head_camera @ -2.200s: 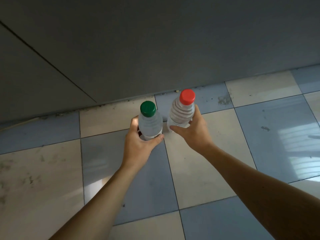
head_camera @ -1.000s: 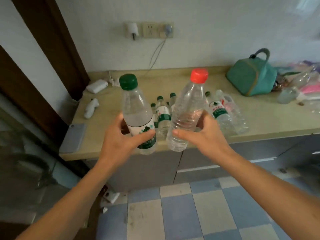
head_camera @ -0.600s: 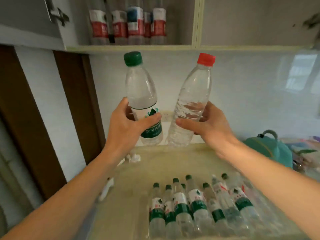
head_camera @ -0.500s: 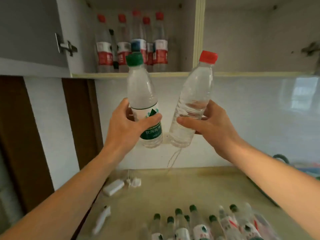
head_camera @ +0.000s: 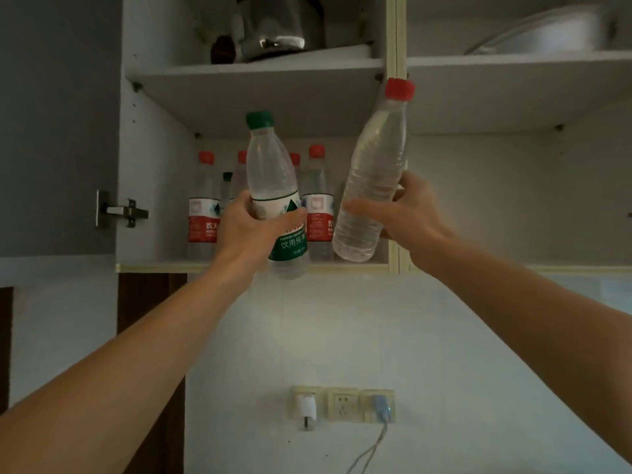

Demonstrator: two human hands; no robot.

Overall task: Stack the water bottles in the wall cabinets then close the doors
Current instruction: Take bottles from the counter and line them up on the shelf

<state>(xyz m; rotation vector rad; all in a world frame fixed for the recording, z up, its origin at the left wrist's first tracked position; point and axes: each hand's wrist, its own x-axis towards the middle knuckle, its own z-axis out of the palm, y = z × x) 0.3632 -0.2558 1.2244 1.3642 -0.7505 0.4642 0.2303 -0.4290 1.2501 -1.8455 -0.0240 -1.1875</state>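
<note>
My left hand (head_camera: 251, 227) grips a green-capped water bottle (head_camera: 270, 172) with a green label, held upright in front of the left wall cabinet's lower shelf (head_camera: 219, 267). My right hand (head_camera: 407, 208) grips an unlabelled red-capped bottle (head_camera: 374, 172), tilted right, in front of the divider post (head_camera: 396, 35) between the two compartments. Several red-capped bottles (head_camera: 204, 200) with red labels stand at the back of the left compartment. The right compartment (head_camera: 513, 193) holds no bottles that I can see.
The left cabinet door (head_camera: 54, 124) stands open with its hinge (head_camera: 119, 212) showing. A metal kettle (head_camera: 277, 25) sits on the upper left shelf and a metal bowl (head_camera: 547, 32) on the upper right. Wall sockets (head_camera: 342, 403) with a plugged cable lie below.
My view has tilted up from the counter to the cabinets. Both hands have raised their bottles to the level of the lower shelf, and the counter bottles have dropped out of sight.
</note>
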